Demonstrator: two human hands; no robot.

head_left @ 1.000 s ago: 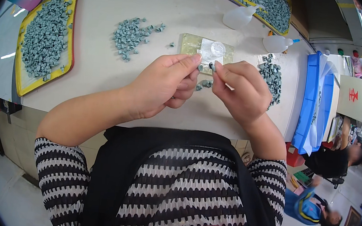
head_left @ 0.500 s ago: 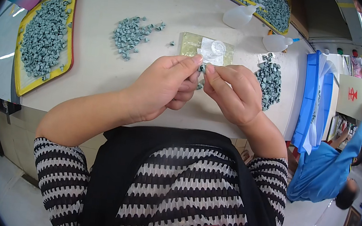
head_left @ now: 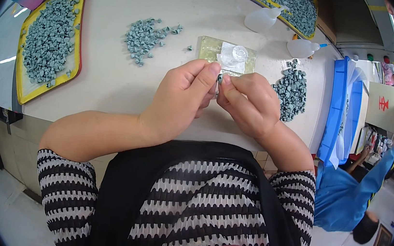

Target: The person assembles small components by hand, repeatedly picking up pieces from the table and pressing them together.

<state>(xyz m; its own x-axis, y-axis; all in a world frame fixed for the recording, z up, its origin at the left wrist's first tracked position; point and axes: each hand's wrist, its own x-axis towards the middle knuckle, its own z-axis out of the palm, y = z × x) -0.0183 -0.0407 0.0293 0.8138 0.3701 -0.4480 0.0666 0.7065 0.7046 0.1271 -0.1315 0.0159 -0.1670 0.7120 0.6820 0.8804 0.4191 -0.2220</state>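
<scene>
Between the fingertips of my left hand (head_left: 183, 97) and my right hand (head_left: 252, 102), a small grey-green piece (head_left: 220, 78) is pinched at the table's near side. Both hands are closed, thumbs against fingers, and meet at the piece. Just beyond them lies a pale greenish block (head_left: 209, 49) with a white sheet and a small clear round dish (head_left: 239, 53) on it. A loose heap of similar grey-green pieces (head_left: 143, 39) is spread left of the block. Another, darker heap (head_left: 290, 92) lies beside my right hand. What my curled lower fingers hold, if anything, is hidden.
A yellow-rimmed tray (head_left: 80, 27) full of pieces stands at the left, another tray (head_left: 295, 29) at the back. Two squeeze bottles, one white (head_left: 262, 18) and one blue-tipped (head_left: 302, 48), lie back right. A blue bin (head_left: 337, 110) borders the right; beyond is a person in blue (head_left: 344, 193).
My hands have turned slightly, and my left hand's fingers are less visible behind its thumb. The piece stays pinched between them. The person in blue at the right has shifted.
</scene>
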